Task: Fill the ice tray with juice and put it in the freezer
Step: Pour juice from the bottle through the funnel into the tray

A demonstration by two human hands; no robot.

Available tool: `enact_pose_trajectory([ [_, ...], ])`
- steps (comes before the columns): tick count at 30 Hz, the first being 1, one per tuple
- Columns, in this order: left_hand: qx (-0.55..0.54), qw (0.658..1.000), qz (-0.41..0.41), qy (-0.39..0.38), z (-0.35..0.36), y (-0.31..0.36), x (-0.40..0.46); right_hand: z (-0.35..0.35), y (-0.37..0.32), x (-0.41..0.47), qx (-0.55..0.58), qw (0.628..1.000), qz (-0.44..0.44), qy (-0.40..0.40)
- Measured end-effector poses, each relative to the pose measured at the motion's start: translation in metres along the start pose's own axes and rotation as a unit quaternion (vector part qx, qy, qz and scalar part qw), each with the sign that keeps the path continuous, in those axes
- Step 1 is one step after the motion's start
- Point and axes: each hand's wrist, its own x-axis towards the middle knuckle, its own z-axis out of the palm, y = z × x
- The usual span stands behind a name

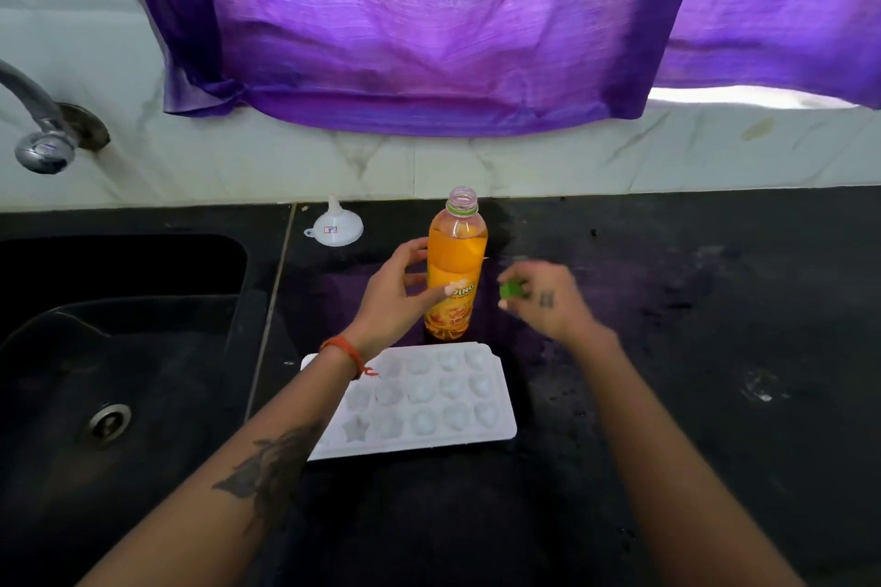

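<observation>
**Bottle uncapped, tray waiting on the counter**

The left hand (398,296) was wrapped around the middle of the clear plastic bottle of orange juice (456,267), thumb across the printed label and fingers curled behind it, where their tips were hidden. The bottle stood upright on the black stone counter (667,348) with its mouth uncovered and the juice level just below the neck. The right hand (548,300), blurred by motion, was just to the right of the bottle and apart from it, pinching the small green bottle cap (512,289) between its fingertips; only part of the cap showed, and the exact lie of the fingers could not be made out.

Directly in front of the bottle, nearer the person, lay the white plastic ice tray (429,400), flat on the counter. Its moulded cells held no orange liquid; a star shape was plain in the near-left cell, the other shapes were hard to read. The left forearm, with an orange thread at the wrist, crossed over the tray's left end and hid several cells.

Behind and left of the bottle, a small white plastic funnel (335,226) sat spout-up by the wall. A black sink (119,348) lay to the left, its near edge cut off, under a metal tap (40,129) cut off by the frame edge. A purple cloth (429,38) hung above the white tiles.
</observation>
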Motion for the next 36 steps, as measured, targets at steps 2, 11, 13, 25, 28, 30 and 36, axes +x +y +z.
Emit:
enact_pose_trajectory([
  [2,-0.005,1.0,-0.018,-0.003,0.0,-0.007,-0.004,0.033,0.017,-0.006,-0.002,1.0,0.022,0.011],
  [11,0.104,0.993,-0.06,0.003,-0.036,-0.034,-0.009,0.041,0.017,-0.005,0.049,0.997,0.023,-0.059],
  [13,0.141,0.989,-0.051,0.016,-0.051,-0.037,0.001,0.025,-0.004,-0.01,0.185,0.982,-0.003,-0.024],
  [25,0.336,0.934,-0.033,0.118,-0.104,-0.054,0.129,0.026,-0.083,-0.008,0.288,0.942,-0.061,0.161],
  [28,0.36,0.925,-0.067,0.099,-0.111,-0.068,0.154,0.031,-0.08,-0.003,0.282,0.943,-0.061,0.169],
  [30,0.377,0.916,-0.097,0.095,-0.115,-0.077,0.166,0.033,-0.079,0.0,0.276,0.944,-0.067,0.169],
  [36,0.337,0.925,-0.101,0.142,-0.126,-0.079,0.174,0.035,-0.08,0.006,0.275,0.943,-0.072,0.174],
])
